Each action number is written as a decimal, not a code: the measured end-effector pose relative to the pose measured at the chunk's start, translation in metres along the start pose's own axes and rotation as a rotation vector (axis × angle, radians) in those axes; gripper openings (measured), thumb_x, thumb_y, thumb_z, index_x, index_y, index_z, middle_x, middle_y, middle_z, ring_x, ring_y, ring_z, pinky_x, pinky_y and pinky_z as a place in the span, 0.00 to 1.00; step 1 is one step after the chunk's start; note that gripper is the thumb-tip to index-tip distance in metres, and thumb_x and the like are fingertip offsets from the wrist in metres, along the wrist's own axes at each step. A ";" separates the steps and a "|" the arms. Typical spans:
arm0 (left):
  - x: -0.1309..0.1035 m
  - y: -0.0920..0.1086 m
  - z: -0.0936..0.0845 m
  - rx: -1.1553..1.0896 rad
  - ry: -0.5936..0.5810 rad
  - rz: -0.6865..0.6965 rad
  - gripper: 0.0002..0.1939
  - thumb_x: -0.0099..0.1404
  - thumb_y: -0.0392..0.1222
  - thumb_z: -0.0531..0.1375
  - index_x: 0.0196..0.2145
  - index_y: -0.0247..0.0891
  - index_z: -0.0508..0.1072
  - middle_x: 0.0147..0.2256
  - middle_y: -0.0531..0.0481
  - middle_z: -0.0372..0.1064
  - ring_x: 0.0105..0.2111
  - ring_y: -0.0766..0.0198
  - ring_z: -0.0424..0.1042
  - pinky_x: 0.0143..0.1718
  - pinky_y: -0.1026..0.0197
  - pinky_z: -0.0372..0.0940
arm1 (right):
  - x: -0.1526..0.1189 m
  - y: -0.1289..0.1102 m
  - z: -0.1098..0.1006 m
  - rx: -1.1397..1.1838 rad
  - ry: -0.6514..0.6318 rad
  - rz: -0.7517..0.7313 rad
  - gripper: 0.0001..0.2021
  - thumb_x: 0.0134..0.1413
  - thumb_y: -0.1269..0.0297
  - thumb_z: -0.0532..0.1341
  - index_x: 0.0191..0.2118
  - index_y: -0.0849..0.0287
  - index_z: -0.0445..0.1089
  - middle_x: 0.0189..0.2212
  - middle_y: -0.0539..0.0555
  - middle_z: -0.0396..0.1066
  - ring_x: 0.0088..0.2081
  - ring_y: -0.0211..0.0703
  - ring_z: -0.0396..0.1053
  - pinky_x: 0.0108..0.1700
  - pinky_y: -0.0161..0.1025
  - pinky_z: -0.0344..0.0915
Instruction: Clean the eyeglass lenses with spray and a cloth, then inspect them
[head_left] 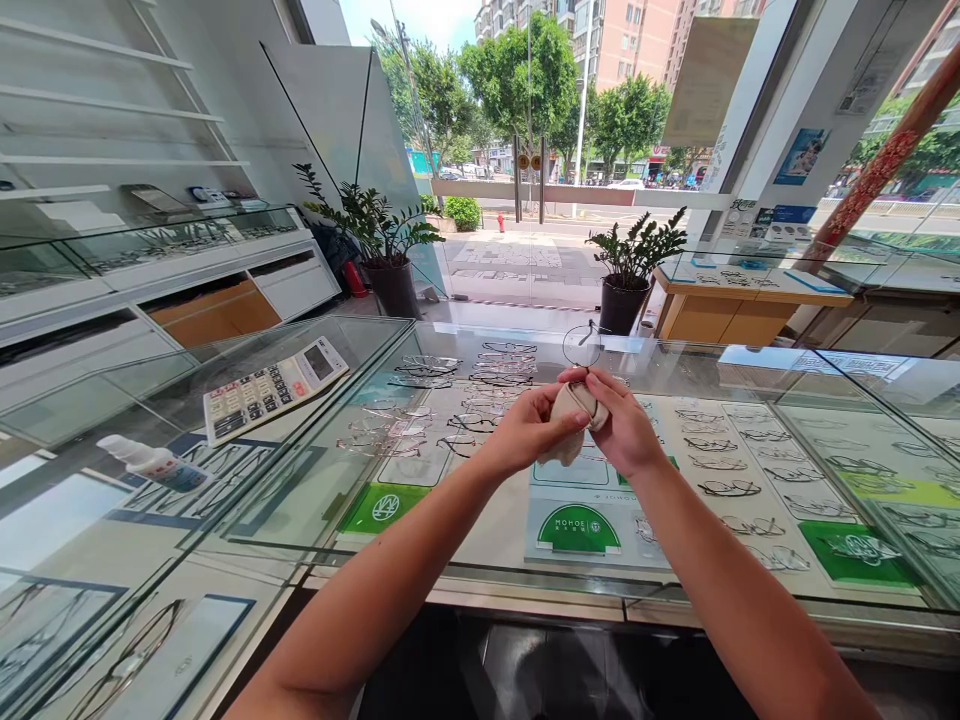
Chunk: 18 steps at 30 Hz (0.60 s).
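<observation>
Left hand (525, 432) and right hand (630, 428) meet above the glass counter (480, 580), both curled closed on a beige cloth (564, 447). A pair of glasses (582, 364) is held at the cloth, with one round rim projecting above the hands; the remaining part is hidden. A calculator (274, 390) and a spray bottle (166, 468) occupy the counter's left side.

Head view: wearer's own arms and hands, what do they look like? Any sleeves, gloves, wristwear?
Left forearm and right forearm are bare, with no sleeves in frame. The left hand and right hand are ungloved. No watch or wristband shows; no rings visible, though some fingers are hidden.
</observation>
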<state>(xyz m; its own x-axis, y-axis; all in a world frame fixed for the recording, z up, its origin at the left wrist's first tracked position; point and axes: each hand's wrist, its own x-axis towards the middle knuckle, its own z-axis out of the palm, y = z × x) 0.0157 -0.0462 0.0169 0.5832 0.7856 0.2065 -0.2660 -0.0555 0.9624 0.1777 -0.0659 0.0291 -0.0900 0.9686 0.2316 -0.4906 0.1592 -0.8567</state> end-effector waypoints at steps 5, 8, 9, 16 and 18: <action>0.000 0.001 0.007 0.065 0.111 0.046 0.30 0.60 0.60 0.76 0.47 0.33 0.77 0.33 0.50 0.73 0.29 0.67 0.69 0.31 0.64 0.64 | -0.002 0.005 0.002 0.008 -0.015 0.021 0.14 0.56 0.47 0.75 0.42 0.50 0.86 0.45 0.53 0.80 0.42 0.46 0.72 0.45 0.42 0.71; 0.001 0.000 0.010 0.120 0.178 0.104 0.29 0.61 0.62 0.75 0.44 0.33 0.77 0.31 0.52 0.71 0.29 0.68 0.66 0.31 0.65 0.62 | -0.002 0.008 0.003 -0.008 -0.020 0.014 0.16 0.57 0.45 0.75 0.43 0.49 0.85 0.47 0.54 0.80 0.45 0.48 0.73 0.48 0.44 0.72; 0.001 -0.001 0.011 0.131 0.199 0.122 0.29 0.62 0.63 0.74 0.43 0.34 0.76 0.30 0.53 0.70 0.29 0.68 0.65 0.31 0.65 0.62 | -0.002 0.009 0.004 -0.015 -0.024 0.007 0.16 0.57 0.44 0.75 0.43 0.49 0.85 0.48 0.54 0.80 0.47 0.49 0.73 0.49 0.44 0.73; 0.003 -0.008 0.010 0.116 0.279 0.141 0.31 0.62 0.68 0.72 0.42 0.36 0.76 0.27 0.54 0.69 0.24 0.67 0.66 0.27 0.64 0.61 | -0.004 0.012 0.010 -0.119 -0.095 -0.099 0.24 0.65 0.36 0.65 0.46 0.51 0.85 0.49 0.55 0.79 0.45 0.48 0.73 0.43 0.43 0.71; 0.003 -0.006 0.010 0.130 0.294 0.179 0.30 0.64 0.70 0.69 0.39 0.36 0.76 0.26 0.53 0.70 0.25 0.67 0.66 0.28 0.64 0.62 | -0.005 0.012 0.010 -0.136 -0.103 -0.081 0.25 0.65 0.35 0.65 0.47 0.52 0.84 0.43 0.55 0.78 0.36 0.44 0.69 0.36 0.42 0.67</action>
<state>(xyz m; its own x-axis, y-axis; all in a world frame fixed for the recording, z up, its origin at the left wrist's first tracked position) 0.0270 -0.0494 0.0133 0.2854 0.8989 0.3323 -0.2336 -0.2711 0.9338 0.1637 -0.0708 0.0223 -0.1468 0.9280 0.3423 -0.3784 0.2671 -0.8863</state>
